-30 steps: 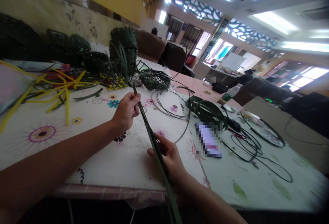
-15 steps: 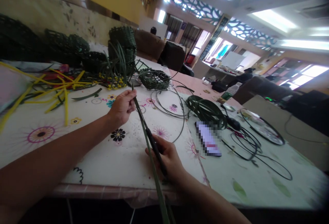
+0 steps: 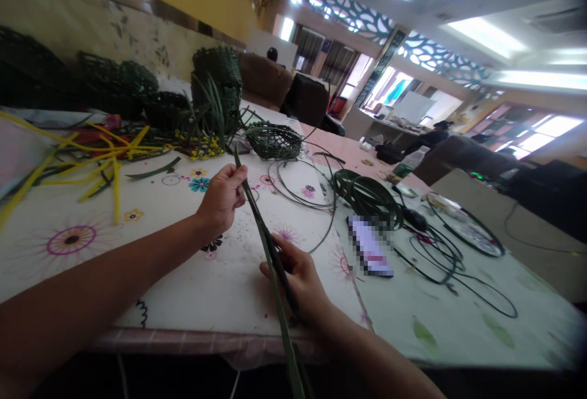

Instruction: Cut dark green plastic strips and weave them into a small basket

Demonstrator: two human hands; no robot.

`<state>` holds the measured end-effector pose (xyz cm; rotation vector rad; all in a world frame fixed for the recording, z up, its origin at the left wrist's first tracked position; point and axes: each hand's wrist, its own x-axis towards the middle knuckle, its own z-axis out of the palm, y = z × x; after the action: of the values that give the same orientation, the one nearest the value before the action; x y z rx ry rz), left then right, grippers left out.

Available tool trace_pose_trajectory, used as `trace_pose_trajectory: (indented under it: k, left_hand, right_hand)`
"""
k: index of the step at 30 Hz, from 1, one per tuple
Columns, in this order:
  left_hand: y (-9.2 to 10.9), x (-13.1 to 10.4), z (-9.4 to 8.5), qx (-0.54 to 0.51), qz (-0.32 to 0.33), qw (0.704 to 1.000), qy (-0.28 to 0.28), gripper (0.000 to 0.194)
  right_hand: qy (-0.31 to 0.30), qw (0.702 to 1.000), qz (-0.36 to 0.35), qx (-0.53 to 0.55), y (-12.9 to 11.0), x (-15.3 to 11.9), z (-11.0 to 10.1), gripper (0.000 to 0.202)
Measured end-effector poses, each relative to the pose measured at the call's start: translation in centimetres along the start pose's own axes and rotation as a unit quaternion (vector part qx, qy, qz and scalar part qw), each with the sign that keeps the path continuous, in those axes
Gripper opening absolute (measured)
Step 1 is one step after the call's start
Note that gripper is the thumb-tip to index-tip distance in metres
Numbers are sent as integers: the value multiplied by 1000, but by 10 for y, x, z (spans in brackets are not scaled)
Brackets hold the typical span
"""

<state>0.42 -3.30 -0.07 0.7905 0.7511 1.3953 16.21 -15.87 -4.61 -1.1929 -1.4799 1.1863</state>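
My left hand [image 3: 223,197] pinches a long green strip [image 3: 279,301] near its upper end, whose tip sticks up past the fingers. The strip slopes down over the table's front edge toward the bottom of the view. Around a dark, slender tool [image 3: 283,277] my right hand [image 3: 298,274] is closed, lower and to the right of my left hand. The tool lies along the strip, with its upper part against it; what type of tool it is I cannot make out.
Yellow strips [image 3: 115,185] lie at the left, and dark woven baskets [image 3: 216,90] stand behind. A small woven piece [image 3: 274,140], coiled green strips [image 3: 367,196], a phone [image 3: 370,246], a bottle [image 3: 410,162] and black cable loops [image 3: 440,258] are beyond and right of my hands.
My left hand has shifted slightly right and down, and more of the strip's tip shows above its fingers. My right hand has stayed nearly in place, still around the dark tool.
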Motion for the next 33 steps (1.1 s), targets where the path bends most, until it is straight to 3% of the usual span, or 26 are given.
trace_pose_trajectory:
  k: [5,13,23,29,33]
  left_hand:
    - [0,10,-5,5,-25,1000,7,31]
    - [3,11,-6,1,-8,1000,6,31]
    - [-3,6,-5,14,-17,1000,-10,32]
    - [2,16,-8,-2,-19,1000,-9,27]
    - [4,13,-5,-6,-2,1000,11,31]
  right_hand:
    - [-21,1000,-5,-5,3,3,-3,28]
    - [10,999,31,-14,8,2,-1,51]
    - [-11,1000,21,14,-3,2,-2,36]
    - [-19,1000,4,-10,4,1,-2,43]
    - [8,999,15,-28,13,0,-1,54]
